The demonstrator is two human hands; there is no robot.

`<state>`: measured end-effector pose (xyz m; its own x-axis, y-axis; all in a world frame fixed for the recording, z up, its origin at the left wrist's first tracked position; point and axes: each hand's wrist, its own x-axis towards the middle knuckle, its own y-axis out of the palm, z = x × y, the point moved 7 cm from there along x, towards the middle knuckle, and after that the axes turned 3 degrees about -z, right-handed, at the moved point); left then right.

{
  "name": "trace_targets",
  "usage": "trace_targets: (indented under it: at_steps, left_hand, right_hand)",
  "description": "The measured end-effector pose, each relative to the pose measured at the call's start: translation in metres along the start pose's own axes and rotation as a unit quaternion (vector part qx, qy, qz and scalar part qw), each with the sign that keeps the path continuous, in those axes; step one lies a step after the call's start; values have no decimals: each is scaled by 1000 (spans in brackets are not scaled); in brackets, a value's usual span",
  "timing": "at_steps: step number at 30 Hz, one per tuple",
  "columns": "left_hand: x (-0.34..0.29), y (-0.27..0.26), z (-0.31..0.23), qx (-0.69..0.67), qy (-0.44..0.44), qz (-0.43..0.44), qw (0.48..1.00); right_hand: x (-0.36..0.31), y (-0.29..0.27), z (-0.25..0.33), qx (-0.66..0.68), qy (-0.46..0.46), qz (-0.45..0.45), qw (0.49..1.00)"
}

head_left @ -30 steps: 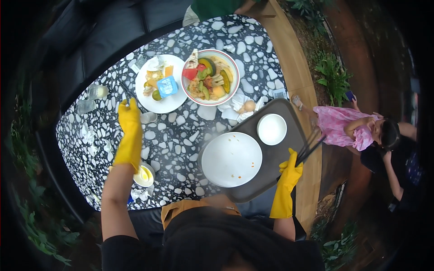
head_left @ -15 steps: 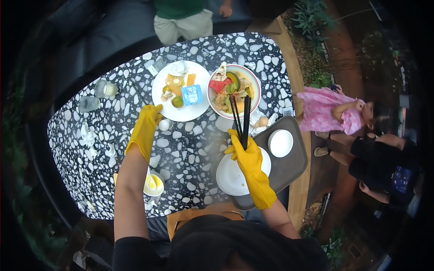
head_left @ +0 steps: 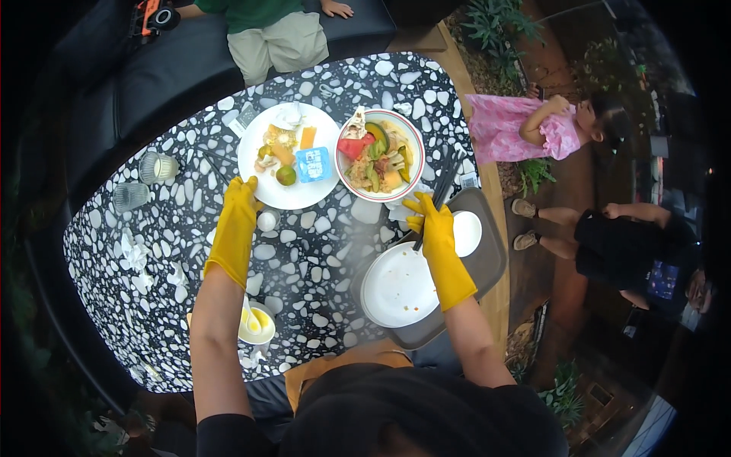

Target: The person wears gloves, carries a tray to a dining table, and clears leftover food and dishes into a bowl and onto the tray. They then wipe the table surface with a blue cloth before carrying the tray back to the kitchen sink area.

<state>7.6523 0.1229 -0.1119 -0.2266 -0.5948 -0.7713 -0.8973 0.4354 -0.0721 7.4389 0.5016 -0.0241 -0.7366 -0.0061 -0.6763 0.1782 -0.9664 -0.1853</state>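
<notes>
Both my hands wear yellow rubber gloves. The fingers of my left hand (head_left: pixel 236 221) close on the near left rim of a large white plate (head_left: pixel 263 186) of food scraps, which also carries a blue packet (head_left: pixel 312 164). My right hand (head_left: pixel 440 247) grips a bunch of dark chopsticks (head_left: pixel 446 181), their far ends pointing away past the bowl's right side. Touching the plate's right edge is a bowl (head_left: pixel 420 164) with a red-striped rim, full of mixed leftovers. Under and beside my right hand, stacked white plates (head_left: pixel 392 286) and a small white bowl (head_left: pixel 467 233) rest on a grey tray (head_left: pixel 487 263).
Two glasses (head_left: pixel 158 168) and crumpled tissues (head_left: pixel 134 250) lie on the pebble-patterned table (head_left: pixel 312 282) at left. A small bowl with a spoon and yellow liquid (head_left: pixel 256 326) stands by my left forearm. Someone in green (head_left: pixel 270 38) sits across; others stand at the right.
My right hand has drawn the chopsticks out of the leftovers bowl and swung them to the right. My left hand stays at the plate's rim. The whole view has shifted slightly.
</notes>
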Motion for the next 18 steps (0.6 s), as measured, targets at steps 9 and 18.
trace_targets:
  at_steps: [9,18]
  left_hand:
    - [30,-20,15,-139,79,83,984]
    - [26,-81,-26,-89,158,95,979]
  right_hand:
    - [30,40,-22,81,21,55,995]
    - [59,47,-15,63,16,31,997]
